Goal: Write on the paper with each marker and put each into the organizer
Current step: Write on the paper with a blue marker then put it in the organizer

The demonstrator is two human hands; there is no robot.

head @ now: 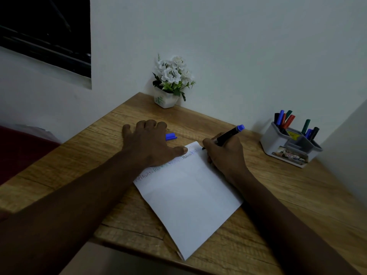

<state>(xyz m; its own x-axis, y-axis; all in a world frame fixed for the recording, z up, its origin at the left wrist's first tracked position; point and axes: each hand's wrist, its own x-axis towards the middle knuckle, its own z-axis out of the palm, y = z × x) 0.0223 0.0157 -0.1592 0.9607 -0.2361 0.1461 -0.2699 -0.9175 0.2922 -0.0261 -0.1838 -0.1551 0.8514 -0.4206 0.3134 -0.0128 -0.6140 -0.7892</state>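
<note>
Right grip (pixel 224 153) pinches marker (pixel 230 134) low on barrel; probably light, rigid, slick. Left grip (pixel 151 143) spread flat, pinning flimsy paper (pixel 190 195) to counter (pixel 278 185).

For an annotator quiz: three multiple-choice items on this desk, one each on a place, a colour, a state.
1. The loose blue cap lies: A in the organizer; B on the table by the left hand; C in the flower pot.
2. The right hand holds a marker whose end is: A red; B green; C blue.
3. The left hand: A grips a marker; B presses flat on the paper; C hangs off the table.
Answers: B, it lies on wood beside that hand; C, blue tail above the fist; B, straight fingers, thumb on the sheet.
</note>
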